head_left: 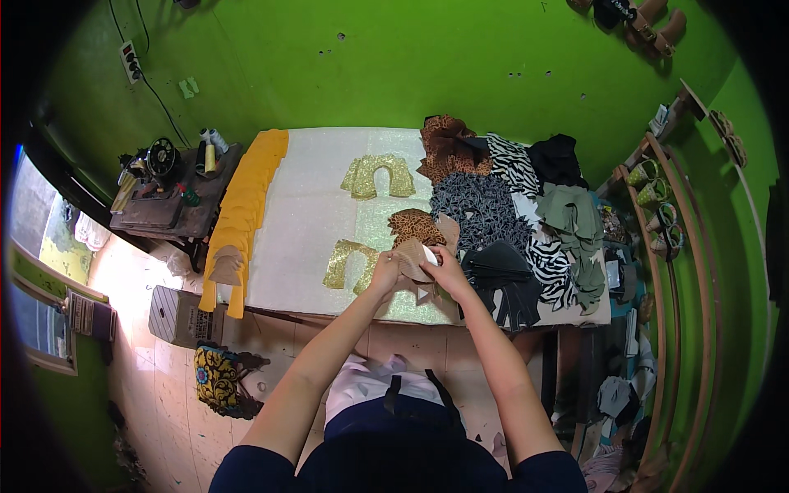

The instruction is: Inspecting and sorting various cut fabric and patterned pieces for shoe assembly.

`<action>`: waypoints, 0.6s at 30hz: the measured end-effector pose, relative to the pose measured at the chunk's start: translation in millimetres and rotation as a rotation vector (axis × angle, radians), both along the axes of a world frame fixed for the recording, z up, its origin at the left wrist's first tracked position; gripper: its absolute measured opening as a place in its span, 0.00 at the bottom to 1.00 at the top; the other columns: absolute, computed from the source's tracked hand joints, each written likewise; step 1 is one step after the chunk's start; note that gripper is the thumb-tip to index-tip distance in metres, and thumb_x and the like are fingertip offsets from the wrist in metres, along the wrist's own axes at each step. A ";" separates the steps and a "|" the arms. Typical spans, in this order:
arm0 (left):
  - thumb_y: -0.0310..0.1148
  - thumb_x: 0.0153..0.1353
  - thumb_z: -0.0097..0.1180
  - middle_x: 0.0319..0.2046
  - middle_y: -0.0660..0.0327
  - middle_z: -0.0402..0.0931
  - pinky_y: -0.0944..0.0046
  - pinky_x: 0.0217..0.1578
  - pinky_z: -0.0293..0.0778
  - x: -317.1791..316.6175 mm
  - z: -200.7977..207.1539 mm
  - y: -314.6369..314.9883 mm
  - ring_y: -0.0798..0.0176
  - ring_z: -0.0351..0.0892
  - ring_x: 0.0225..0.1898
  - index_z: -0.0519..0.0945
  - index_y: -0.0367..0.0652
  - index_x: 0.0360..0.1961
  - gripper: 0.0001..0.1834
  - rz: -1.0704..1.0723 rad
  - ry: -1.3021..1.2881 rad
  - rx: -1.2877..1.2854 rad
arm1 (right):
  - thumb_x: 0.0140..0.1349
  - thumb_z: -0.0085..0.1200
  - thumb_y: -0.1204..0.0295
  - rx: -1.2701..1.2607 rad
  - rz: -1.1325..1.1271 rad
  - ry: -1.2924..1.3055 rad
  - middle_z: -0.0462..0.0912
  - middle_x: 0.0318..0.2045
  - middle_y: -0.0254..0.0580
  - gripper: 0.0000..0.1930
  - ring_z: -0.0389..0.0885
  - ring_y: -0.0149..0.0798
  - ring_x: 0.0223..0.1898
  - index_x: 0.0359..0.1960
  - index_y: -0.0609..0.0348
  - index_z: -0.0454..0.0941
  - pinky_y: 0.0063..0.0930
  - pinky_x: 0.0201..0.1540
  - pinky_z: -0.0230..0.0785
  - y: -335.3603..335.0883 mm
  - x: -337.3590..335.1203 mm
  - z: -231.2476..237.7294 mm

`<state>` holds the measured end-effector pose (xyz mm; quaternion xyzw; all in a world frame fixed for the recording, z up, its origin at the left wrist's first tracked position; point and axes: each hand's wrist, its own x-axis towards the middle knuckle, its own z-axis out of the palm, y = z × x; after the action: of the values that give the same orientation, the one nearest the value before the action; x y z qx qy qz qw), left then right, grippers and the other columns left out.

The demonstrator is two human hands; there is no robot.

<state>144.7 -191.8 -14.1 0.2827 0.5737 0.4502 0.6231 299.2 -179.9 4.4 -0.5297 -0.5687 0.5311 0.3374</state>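
Observation:
Over the table's near edge, my left hand (384, 274) and my right hand (448, 271) hold a curved tan cut piece (410, 261) between them, fingers closed on its two sides. A white patch (429, 255) shows at its right, by my right fingers; whether it is a separate layer I cannot tell. Just beyond lies a leopard-print piece (413, 225), with a plain tan piece (448, 229) beside it. A gold glitter U-shaped piece (341, 267) rests left of my left hand, and another gold piece (378, 176) lies farther back.
Overlapping yellow pieces (243, 222) line the left edge of the white-covered table (308, 189). Stacks of zebra-print (549, 267), black (497, 271), grey-patterned (481, 209) and olive (567, 218) material crowd the right. A sewing machine (164, 164) stands far left; a wooden rack (670, 246) holds footwear at right.

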 end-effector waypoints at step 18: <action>0.24 0.57 0.47 0.35 0.52 0.71 0.70 0.34 0.77 -1.5 13.0 7.2 0.62 0.76 0.35 0.68 0.30 0.39 0.10 0.116 -0.471 -0.111 | 0.53 0.54 0.74 0.076 0.113 -0.135 0.77 0.34 0.41 0.18 0.74 0.28 0.34 0.46 0.62 0.69 0.22 0.37 0.67 -1.6 -5.6 16.2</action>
<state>143.2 -184.6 -1.1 0.1018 0.4516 0.5066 0.7274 293.6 -181.4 20.6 -0.5183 -0.6387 0.4906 0.2877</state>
